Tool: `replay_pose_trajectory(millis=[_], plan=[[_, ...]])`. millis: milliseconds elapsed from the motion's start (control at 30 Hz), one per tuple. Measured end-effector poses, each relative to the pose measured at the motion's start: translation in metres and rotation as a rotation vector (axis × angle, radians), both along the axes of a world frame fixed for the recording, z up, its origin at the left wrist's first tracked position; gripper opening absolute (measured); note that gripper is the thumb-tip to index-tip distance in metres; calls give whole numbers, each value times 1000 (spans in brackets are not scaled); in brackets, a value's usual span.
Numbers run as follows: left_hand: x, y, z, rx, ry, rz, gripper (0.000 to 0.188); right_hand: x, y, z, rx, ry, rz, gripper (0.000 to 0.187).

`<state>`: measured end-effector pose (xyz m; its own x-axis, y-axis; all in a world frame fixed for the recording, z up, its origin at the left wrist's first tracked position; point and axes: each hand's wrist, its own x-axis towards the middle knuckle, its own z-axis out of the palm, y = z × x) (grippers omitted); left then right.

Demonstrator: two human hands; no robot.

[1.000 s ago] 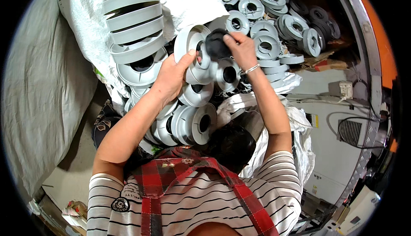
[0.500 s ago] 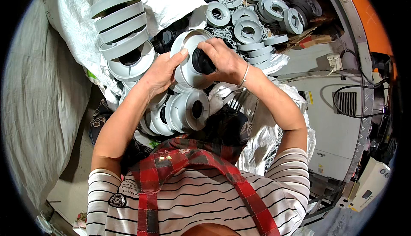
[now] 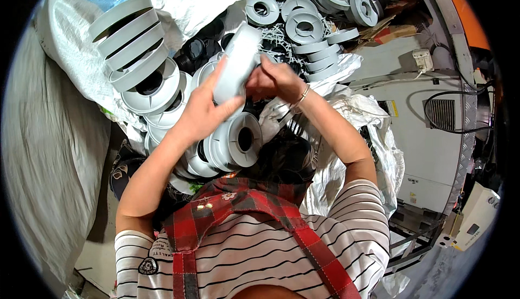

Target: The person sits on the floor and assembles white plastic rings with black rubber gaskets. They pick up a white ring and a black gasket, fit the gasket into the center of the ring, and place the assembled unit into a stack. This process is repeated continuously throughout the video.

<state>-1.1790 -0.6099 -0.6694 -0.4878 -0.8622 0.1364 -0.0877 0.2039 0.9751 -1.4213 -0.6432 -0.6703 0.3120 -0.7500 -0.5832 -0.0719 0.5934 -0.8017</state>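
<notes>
Both my hands hold one grey plastic spool [image 3: 236, 63], tilted edge-on in front of me. My left hand [image 3: 203, 109] cups its lower flange with fingers spread. My right hand [image 3: 273, 81], a thin bracelet on the wrist, grips the spool's right side. Below the hands lie several more grey spools [image 3: 233, 142] on my lap. A tilted stack of grey spools [image 3: 135, 49] leans at the upper left.
A pile of grey spools [image 3: 303, 11] fills the top, on white woven sacks [image 3: 346, 109]. A grey cloth [image 3: 49, 152] hangs on the left. A white metal cabinet [image 3: 428, 120] with a vent and cables stands on the right.
I have lifted the spool from the pile and pulled it closer, turning it from face-on to edge-on. My right hand moved from its hub to its side.
</notes>
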Motion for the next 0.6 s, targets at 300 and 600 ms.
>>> replay_pose_trajectory(millis=[300,600], plan=[[-19,5,-19,-549,-269,-317,54,-268,-54,-138,-9,1082,-1090,42],[-20,-6,-27,229,182,66,12,-113,-56,-76,-283,308,-916,18]])
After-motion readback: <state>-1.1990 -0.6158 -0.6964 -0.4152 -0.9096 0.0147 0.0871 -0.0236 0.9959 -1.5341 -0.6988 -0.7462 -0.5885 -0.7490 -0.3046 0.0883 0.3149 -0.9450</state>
